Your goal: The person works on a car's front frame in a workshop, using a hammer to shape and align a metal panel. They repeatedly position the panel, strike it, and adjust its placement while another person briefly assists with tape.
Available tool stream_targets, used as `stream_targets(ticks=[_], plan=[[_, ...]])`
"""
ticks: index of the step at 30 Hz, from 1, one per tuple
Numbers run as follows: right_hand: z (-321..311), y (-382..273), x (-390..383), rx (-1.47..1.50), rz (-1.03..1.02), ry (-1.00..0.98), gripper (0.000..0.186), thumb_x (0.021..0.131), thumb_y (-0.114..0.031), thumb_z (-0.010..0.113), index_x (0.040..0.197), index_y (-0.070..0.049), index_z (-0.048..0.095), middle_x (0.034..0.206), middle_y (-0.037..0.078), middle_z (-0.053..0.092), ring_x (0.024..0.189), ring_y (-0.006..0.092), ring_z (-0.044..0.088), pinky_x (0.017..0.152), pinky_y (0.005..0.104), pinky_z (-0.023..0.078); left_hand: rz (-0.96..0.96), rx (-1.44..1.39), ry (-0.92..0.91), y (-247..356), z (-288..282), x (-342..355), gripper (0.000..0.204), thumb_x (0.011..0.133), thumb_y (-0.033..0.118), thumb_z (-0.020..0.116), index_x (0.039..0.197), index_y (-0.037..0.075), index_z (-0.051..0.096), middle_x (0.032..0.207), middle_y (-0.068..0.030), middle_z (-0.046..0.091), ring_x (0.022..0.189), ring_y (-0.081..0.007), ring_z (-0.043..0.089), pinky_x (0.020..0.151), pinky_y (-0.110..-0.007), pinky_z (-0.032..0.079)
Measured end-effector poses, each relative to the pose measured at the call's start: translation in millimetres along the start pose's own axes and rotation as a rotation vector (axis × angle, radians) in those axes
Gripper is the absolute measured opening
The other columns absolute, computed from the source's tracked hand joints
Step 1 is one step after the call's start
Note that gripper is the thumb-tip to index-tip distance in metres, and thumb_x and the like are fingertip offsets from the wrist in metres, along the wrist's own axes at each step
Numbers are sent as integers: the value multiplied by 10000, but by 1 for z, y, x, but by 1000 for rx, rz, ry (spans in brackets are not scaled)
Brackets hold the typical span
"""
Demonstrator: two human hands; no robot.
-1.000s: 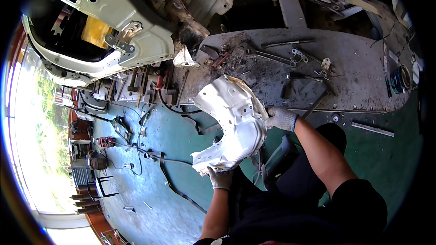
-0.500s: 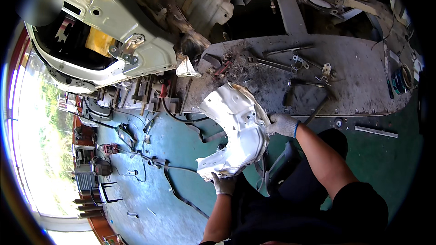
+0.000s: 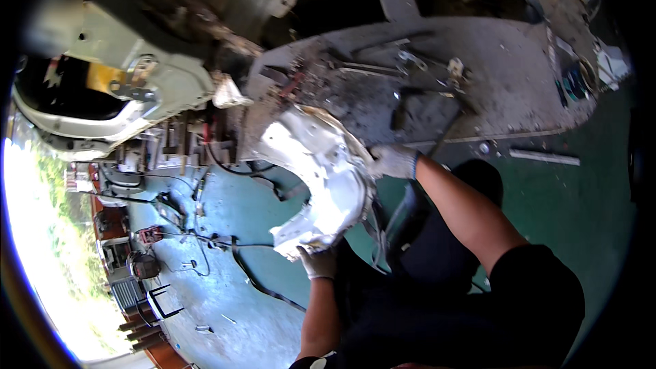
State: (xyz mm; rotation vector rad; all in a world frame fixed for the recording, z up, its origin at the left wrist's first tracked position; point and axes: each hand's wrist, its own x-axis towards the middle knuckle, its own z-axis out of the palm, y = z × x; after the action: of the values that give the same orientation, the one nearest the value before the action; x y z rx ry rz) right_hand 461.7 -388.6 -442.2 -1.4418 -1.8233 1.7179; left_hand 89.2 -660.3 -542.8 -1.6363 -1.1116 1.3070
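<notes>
Hands (image 3: 395, 162) on bottom and right edges of white panel (image 3: 344, 188)

Silvery-white curved sheet-metal panel (image 3: 339, 188), off-white knit gloves (image 3: 394, 162), dark-blotched grey metal counter (image 3: 512, 68), glossy blue-green floor (image 3: 263, 213), pale cream-green metal car body (image 3: 176, 80), black short-sleeved shirt (image 3: 536, 294)

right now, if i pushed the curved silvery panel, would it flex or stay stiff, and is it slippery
The curved silvery panel is probably stiff: its moulded form shows no obvious sag between the left hand and right hand. It may be light for its size, since it looks like thin sheet. Its smooth, shiny face could be slippery.
</notes>
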Motion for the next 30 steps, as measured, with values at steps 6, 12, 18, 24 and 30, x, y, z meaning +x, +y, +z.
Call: stream_targets(ticks=[6,12,18,24,30], plan=[[-2,1,0,42,-3,-19,426,835,-332,772,1129,-24,762,956,140,779,856,209,708,779,380,546,497,2141,138,-1,-9,4,782,1098,641,325,1687,128,279,1765,-64,266,1611,-323,237,1299,-609,152],[-1,1,-2,100,-24,-34,407,861,-283,763,1168,-16,752,962,121,773,860,185,689,791,369,547,648,2116,208,-23,-26,9,809,1070,691,374,1683,168,304,1746,-95,294,1580,-334,289,1280,-593,234],[0,9,3,126,-17,-7,452,839,-320,778,1188,-33,760,1010,171,787,900,235,718,819,395,550,650,2005,245,-18,-15,10,842,1051,724,386,1679,170,311,1742,-94,301,1583,-343,277,1272,-597,246],[8,8,1,208,-30,48,400,877,-323,755,1121,-5,750,946,159,776,842,206,711,782,378,553,394,3123,123,-4,-10,5,754,1081,647,340,1697,216,282,1774,-30,257,1637,-308,188,1259,-710,118],[-16,9,-4,285,124,394,377,914,-347,680,1023,9,738,913,202,751,818,301,713,777,414,541,179,2997,196,-2,-15,29,668,1069,605,390,1599,196,387,1637,-37,388,1534,-293,297,1214,-692,195]])
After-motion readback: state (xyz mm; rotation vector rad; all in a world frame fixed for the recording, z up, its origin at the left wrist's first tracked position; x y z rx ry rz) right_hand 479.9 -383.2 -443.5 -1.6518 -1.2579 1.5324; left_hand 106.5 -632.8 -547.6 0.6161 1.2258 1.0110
